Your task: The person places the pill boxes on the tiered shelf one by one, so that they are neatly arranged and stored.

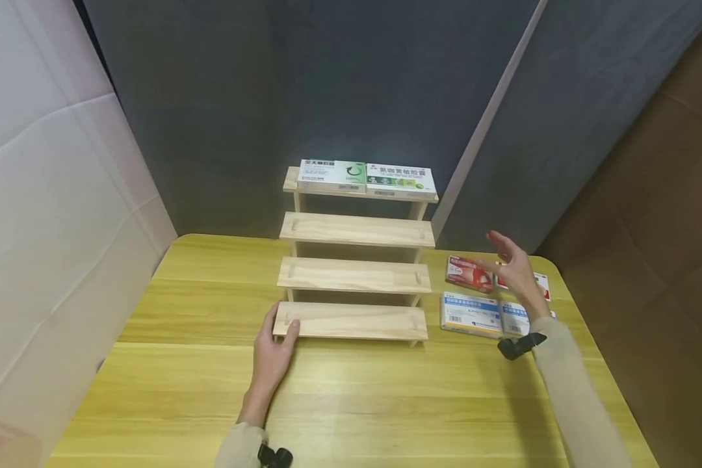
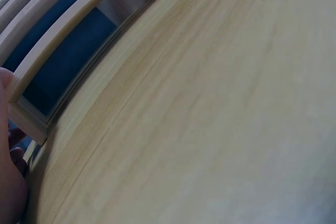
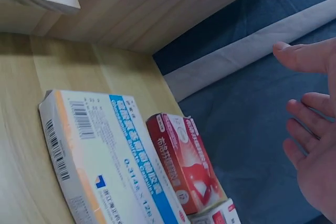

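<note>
Left of the right hand (image 1: 517, 279), the red box (image 1: 467, 273) and blue box (image 1: 470, 313) lie low with free air above; farther left, the rack (image 1: 353, 276) bars passage. Ahead hangs the curtain (image 1: 561, 143). Left of the left hand (image 1: 272, 354), the table (image 1: 199, 364) offers room

Place: cloth-screened tabletop work area
Back: dark curtain (image 1: 351, 97)
Left: white sheet (image 1: 47, 208)
Right: brown sheet (image 1: 649, 227)
Middle: wooden table (image 1: 169, 383)

The wooden table (image 1: 386, 403) is yellow. On the far side hangs dark grey cloth (image 1: 210, 117); on the left, white cloth (image 1: 47, 214); on the right, brown cloth (image 1: 661, 214).
</note>
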The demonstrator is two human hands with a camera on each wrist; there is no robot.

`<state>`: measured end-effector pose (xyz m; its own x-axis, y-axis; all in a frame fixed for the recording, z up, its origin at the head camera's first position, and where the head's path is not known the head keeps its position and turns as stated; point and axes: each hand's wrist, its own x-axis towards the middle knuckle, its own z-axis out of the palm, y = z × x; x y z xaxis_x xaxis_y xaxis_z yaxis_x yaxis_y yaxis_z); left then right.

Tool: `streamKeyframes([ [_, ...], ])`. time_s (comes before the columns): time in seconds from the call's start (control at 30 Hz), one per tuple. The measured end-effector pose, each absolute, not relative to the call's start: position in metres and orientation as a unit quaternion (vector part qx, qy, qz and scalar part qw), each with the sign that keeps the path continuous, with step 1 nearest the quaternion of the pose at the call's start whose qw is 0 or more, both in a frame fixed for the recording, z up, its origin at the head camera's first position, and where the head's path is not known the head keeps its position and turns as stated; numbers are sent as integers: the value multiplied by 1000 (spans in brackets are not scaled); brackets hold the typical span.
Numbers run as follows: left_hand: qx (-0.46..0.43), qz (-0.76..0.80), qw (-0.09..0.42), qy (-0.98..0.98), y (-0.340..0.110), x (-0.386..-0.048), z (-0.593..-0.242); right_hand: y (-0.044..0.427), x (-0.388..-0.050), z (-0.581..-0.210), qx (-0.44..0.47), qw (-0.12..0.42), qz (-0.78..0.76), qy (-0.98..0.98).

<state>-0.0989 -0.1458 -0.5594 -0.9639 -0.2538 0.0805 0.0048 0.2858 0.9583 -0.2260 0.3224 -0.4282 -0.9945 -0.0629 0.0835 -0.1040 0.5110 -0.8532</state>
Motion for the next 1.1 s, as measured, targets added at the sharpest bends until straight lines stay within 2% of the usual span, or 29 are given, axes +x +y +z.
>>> streamKeyframes([
  [1.1,67,-605,110,-786,-146,-100,-562,343,-195,-469,18,-18,483,-875],
])
